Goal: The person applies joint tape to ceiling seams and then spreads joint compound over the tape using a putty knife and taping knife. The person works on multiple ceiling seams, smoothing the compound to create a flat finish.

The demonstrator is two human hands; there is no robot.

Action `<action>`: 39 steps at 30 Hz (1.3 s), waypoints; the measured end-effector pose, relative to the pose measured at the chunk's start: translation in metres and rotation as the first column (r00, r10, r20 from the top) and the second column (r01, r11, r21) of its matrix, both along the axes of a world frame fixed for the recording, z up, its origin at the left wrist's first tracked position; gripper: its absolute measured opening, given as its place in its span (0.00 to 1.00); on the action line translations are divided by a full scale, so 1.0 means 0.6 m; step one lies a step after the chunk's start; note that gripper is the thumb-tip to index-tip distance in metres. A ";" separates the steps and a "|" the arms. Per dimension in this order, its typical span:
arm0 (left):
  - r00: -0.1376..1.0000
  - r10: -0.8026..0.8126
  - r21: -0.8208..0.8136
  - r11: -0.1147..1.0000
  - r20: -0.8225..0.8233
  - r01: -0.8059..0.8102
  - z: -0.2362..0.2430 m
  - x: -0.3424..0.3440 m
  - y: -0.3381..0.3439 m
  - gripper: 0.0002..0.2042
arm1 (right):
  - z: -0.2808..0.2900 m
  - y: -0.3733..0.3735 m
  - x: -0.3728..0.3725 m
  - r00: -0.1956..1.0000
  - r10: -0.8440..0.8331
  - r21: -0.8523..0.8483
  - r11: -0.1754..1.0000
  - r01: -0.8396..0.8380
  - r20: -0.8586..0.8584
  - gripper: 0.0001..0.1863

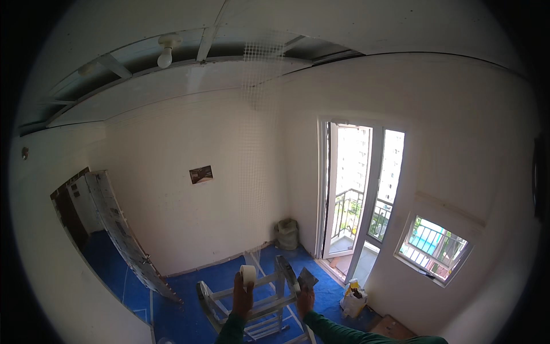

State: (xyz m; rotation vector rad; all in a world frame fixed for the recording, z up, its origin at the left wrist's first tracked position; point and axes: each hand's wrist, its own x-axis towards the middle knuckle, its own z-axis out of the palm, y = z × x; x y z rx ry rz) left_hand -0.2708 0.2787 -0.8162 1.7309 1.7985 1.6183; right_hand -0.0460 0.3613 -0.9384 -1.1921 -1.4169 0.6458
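My left hand (243,297) grips a roll of white tape (248,276) at the lower middle. A long see-through strip of mesh tape (260,74) hangs from the ceiling down toward that roll. My right hand (305,299) is closed on a putty knife (307,279) with a broad metal blade. An aluminium ladder (213,301) stands just below and around my hands.
Blue sheeting (188,277) covers the floor. A panel (123,235) leans at the left doorway. A sack (286,234) sits in the far corner. A bag (353,300) lies by the open balcony door (344,246). Overhead, a bulb (165,57) hangs beside an open ceiling gap.
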 end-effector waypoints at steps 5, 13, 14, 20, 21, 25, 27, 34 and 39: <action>0.998 -0.057 0.004 0.998 -0.030 0.057 -0.023 -0.013 0.007 0.29 | 0.003 -0.016 0.010 0.998 -0.028 -0.031 0.999 0.030 0.051 0.17; 0.991 0.040 0.198 0.980 -0.132 -0.013 0.001 -0.010 0.007 0.22 | 0.022 -0.011 -0.007 0.825 -0.010 -0.156 0.983 -0.095 -0.566 0.25; 0.974 0.104 0.231 0.971 -0.203 -0.056 0.005 -0.011 0.004 0.21 | 0.026 -0.013 -0.007 0.811 -0.045 -0.194 0.977 -0.084 -0.583 0.26; 0.937 0.187 0.278 0.955 -0.296 -0.103 0.014 -0.025 -0.001 0.16 | 0.047 -0.026 -0.007 0.896 -0.105 -0.243 0.970 -0.003 -0.431 0.26; 0.942 0.183 0.284 0.953 -0.280 -0.101 0.015 -0.026 -0.002 0.17 | 0.049 -0.025 -0.008 0.840 -0.060 -0.227 0.971 -0.076 -0.539 0.25; 0.968 0.165 0.265 0.958 -0.191 -0.111 0.012 -0.026 -0.001 0.19 | 0.054 -0.022 -0.013 0.731 -0.042 -0.198 0.972 -0.129 -0.681 0.24; 0.971 0.173 0.287 0.950 -0.164 -0.120 0.008 -0.024 0.001 0.20 | 0.052 -0.022 -0.011 0.807 -0.073 -0.231 0.970 -0.080 -0.586 0.24; 0.975 0.163 0.269 0.956 -0.148 -0.119 -0.006 -0.025 0.001 0.18 | 0.034 -0.026 -0.006 0.939 -0.118 -0.162 0.984 0.068 -0.324 0.27; 0.949 0.310 0.349 0.898 -0.064 -0.270 0.005 -0.011 0.020 0.15 | 0.026 -0.010 -0.007 0.952 -0.053 -0.168 0.986 0.001 -0.303 0.25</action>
